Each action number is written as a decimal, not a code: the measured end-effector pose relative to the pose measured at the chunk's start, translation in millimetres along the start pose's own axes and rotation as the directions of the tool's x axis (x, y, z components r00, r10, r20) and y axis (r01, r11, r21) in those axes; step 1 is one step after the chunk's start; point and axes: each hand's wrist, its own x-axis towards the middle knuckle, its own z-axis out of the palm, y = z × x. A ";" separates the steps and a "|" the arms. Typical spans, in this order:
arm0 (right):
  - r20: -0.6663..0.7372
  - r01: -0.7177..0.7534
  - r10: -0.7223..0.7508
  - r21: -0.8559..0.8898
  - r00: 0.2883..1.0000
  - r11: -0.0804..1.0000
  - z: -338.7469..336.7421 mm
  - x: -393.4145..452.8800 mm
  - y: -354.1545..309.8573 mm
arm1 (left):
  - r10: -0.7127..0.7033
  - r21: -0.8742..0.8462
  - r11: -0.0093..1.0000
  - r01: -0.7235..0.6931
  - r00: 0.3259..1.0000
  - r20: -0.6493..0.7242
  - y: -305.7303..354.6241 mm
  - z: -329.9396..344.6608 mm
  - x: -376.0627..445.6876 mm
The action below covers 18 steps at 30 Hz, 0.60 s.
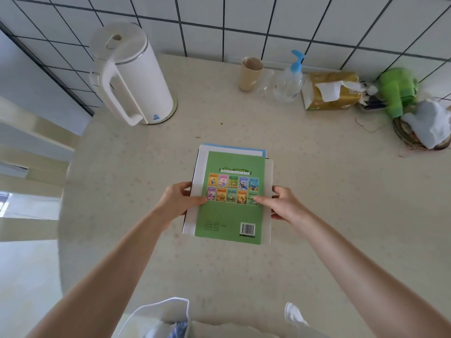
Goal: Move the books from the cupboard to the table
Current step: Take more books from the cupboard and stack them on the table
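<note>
A stack of books (231,215) is over the middle of the beige table (329,228). The top one shows a green back cover with small pictures and a barcode; white and blue books show beneath it. My left hand (177,202) grips the stack's left edge, thumb on the green cover. My right hand (280,203) grips the right edge, thumb on top. Whether the stack rests on the table or hangs just above it, I cannot tell. The cupboard is out of view.
A white electric kettle (131,76) stands at the back left. Along the tiled wall are a beige cup (250,73), a clear pump bottle (290,79), a tissue pack (332,91), a green cloth (397,91) and a basket (415,137) holding white cloth. A chair (34,152) stands left.
</note>
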 end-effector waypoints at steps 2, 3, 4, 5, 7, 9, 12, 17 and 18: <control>-0.012 0.027 -0.027 -0.008 1.000 1.000 1.4 0.1 -2.2 | 0.011 0.006 1.000 -0.010 1.000 -0.029 0.4 -0.1 3.5; -0.016 0.040 -0.040 -0.014 0.999 0.999 2.9 -0.2 -3.2 | 0.024 0.012 1.000 -0.024 0.999 -0.047 0.1 0.1 4.3; -0.019 0.056 -0.057 -0.021 0.998 0.998 4.4 -1.2 -3.2 | 0.040 0.020 0.999 -0.039 0.997 -0.066 -0.3 1.0 4.3; -0.025 0.079 -0.079 -0.035 0.997 0.996 5.9 -2.2 -1.9 | 0.051 0.025 0.998 -0.049 0.995 -0.085 -1.3 2.7 3.8; -0.033 0.123 -0.127 -0.086 0.991 0.989 10.4 -6.1 4.0 | 0.068 0.036 0.997 -0.064 0.990 -0.124 -4.0 8.9 -1.9; -0.043 0.147 -0.151 -0.078 0.988 0.986 17.7 -11.6 9.8 | 0.081 0.013 0.997 -0.080 0.983 -0.164 -7.9 16.6 -9.7; -0.129 0.142 -0.149 -0.066 0.980 0.988 27.6 -14.5 14.4 | 0.084 -0.051 0.994 -0.095 0.979 -0.187 -10.6 27.1 -18.2; -0.194 0.106 -0.127 -0.118 0.973 0.987 25.3 -19.2 16.7 | 0.102 0.001 0.995 -0.104 0.977 -0.187 -6.6 33.7 -26.7; -0.198 0.095 -0.121 -0.135 0.973 0.986 22.5 -21.9 18.4 | 0.102 0.008 0.995 -0.102 0.978 -0.180 -7.6 33.7 -28.4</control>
